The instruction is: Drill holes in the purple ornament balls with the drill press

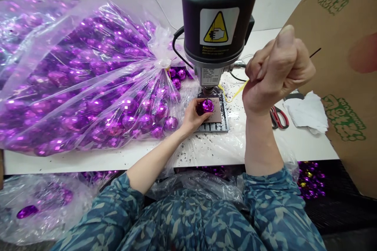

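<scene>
My left hand is closed around a shiny purple faceted ball, thumb and fingers on its side. The ball rests on a square board on the metal base of a black bench drill press. Right above the ball is the drill's chuck; whether a bit touches the ball I cannot make out. Raised at the machine's right side, my right hand is wrapped round the drill press lever, whose thin rod sticks out beyond the fist. Most of the lever is hidden by the fingers.
A large clear bag full of purple balls fills the left of the white table. Red-handled scissors and a white cloth lie at right, before a cardboard box. Dark shavings surround the base. Purple balls sit below the table edge.
</scene>
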Motion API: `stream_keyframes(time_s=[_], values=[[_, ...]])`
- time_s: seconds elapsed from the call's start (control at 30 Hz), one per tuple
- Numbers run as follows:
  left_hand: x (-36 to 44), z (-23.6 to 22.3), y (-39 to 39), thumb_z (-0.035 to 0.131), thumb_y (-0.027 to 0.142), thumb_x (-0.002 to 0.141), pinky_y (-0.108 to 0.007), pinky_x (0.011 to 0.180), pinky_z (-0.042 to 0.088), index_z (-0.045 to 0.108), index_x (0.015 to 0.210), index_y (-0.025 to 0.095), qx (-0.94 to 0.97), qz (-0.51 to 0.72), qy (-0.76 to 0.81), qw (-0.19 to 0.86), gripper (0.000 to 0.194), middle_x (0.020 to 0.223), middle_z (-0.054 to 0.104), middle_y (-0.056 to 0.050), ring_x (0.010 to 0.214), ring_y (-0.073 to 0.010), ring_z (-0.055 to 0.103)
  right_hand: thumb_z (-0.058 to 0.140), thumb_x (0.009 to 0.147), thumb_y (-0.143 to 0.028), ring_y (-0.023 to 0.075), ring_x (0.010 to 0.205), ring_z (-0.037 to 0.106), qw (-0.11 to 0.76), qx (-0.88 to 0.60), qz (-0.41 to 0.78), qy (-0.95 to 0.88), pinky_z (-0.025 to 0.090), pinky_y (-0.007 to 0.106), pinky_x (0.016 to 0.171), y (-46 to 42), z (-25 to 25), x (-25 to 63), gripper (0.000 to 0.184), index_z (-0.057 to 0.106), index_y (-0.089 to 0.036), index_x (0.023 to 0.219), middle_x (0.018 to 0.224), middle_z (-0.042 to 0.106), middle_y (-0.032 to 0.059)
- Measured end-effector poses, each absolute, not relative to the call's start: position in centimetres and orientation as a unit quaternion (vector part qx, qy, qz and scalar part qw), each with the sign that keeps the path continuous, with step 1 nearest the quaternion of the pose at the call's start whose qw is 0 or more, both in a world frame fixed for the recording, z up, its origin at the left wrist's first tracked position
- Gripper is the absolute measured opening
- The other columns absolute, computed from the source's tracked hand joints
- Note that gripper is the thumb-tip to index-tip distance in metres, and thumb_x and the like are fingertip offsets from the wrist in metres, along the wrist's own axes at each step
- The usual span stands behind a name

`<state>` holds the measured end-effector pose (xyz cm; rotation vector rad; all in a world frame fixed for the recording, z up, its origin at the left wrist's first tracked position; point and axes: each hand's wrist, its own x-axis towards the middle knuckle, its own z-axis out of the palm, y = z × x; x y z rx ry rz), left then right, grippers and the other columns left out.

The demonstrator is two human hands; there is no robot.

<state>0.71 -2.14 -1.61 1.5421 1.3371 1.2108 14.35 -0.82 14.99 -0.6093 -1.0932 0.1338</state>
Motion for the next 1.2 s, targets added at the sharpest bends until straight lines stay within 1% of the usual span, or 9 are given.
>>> stream_keyframes(time_s=[0.1,0.27,0.37,0.57,0.73,0.83,0.9,1.07,1.2], values=[[0.7,-1.9,-2.0,0.095,0.022,0.072,-0.045,0.099,0.055,0.067,0.116,0.022,0.601,0.479,0.517,0.378,0.052,0.114,0.074,-0.008,0.108,-0.0276,0.069,0.055,0.095,-0.070,0.0055,0.042,0.024,0.819,-0.258,0.065,-0.508,0.021,0.032,0.045,-0.9,14.4,14.2,0.070,0.021,-0.022,0.058,0.047,0.018,-0.0042],[0.7,-2.3,-1.9,0.095,0.023,0.072,-0.046,0.100,0.055,0.067,0.117,0.022,0.604,0.482,0.513,0.374,0.053,0.115,0.073,-0.008,0.110,-0.0280,0.068,0.062,0.099,-0.045,0.0024,0.040,0.022,0.855,-0.162,0.051,-0.490,0.016,0.026,0.043,-0.1,13.2,14.1,0.067,0.016,-0.017,0.060,0.051,0.006,-0.0035],[0.7,-2.3,-2.0,0.095,0.022,0.073,-0.046,0.103,0.054,0.067,0.117,0.022,0.604,0.484,0.511,0.374,0.052,0.117,0.073,-0.008,0.112,-0.0284,0.068,0.062,0.099,-0.046,0.0022,0.039,0.020,0.861,-0.169,0.013,-0.479,0.016,0.025,0.042,0.3,12.8,14.1,0.067,0.015,-0.018,0.060,0.051,0.004,-0.0043],[0.7,-2.2,-2.0,0.095,0.023,0.073,-0.046,0.101,0.054,0.068,0.118,0.021,0.604,0.481,0.515,0.372,0.052,0.118,0.073,-0.010,0.112,-0.0286,0.068,0.069,0.093,-0.043,0.0021,0.038,0.014,0.882,-0.136,0.021,-0.451,0.014,0.024,0.039,0.8,11.6,14.3,0.071,0.012,-0.019,0.059,0.048,0.004,-0.0059],[0.7,-2.4,-2.0,0.095,0.023,0.072,-0.046,0.101,0.055,0.068,0.118,0.022,0.605,0.485,0.513,0.368,0.053,0.118,0.074,-0.009,0.112,-0.0287,0.068,0.076,0.084,-0.053,0.0020,0.038,0.010,0.894,-0.151,-0.002,-0.421,0.015,0.026,0.041,1.7,10.0,14.7,0.072,0.017,-0.020,0.056,0.050,0.003,-0.0074],[0.7,-2.4,-2.0,0.095,0.023,0.073,-0.046,0.101,0.055,0.068,0.118,0.021,0.607,0.487,0.508,0.369,0.052,0.118,0.074,-0.009,0.111,-0.0285,0.069,0.072,0.084,-0.056,0.0016,0.038,0.008,0.886,-0.171,-0.004,-0.431,0.016,0.025,0.041,1.6,9.6,14.8,0.073,0.015,-0.019,0.057,0.048,0.002,-0.0076],[0.7,-2.4,-2.0,0.095,0.025,0.074,-0.046,0.101,0.056,0.068,0.118,0.021,0.610,0.485,0.507,0.368,0.052,0.118,0.074,-0.010,0.111,-0.0286,0.069,0.071,0.086,-0.053,0.0010,0.037,0.010,0.882,-0.166,0.002,-0.441,0.018,0.023,0.041,1.4,9.5,14.8,0.072,0.014,-0.018,0.059,0.048,0.003,-0.0078],[0.6,-2.7,-2.0,0.095,0.023,0.074,-0.044,0.096,0.059,0.067,0.120,0.020,0.625,0.481,0.508,0.344,0.054,0.118,0.075,-0.010,0.109,-0.0277,0.071,0.060,0.096,-0.026,0.0001,0.034,0.017,0.849,-0.051,-0.029,-0.525,0.019,0.017,0.039,1.2,9.2,15.1,0.059,0.012,-0.016,0.063,0.043,0.008,-0.0079],[0.7,-3.1,-1.6,0.096,0.024,0.074,-0.043,0.093,0.060,0.066,0.120,0.020,0.634,0.480,0.512,0.326,0.055,0.115,0.075,-0.009,0.104,-0.0265,0.072,0.058,0.099,-0.025,0.0000,0.034,0.019,0.840,-0.047,-0.032,-0.540,0.017,0.018,0.037,0.9,10.7,15.0,0.058,0.018,-0.016,0.058,0.043,0.013,-0.0078]])
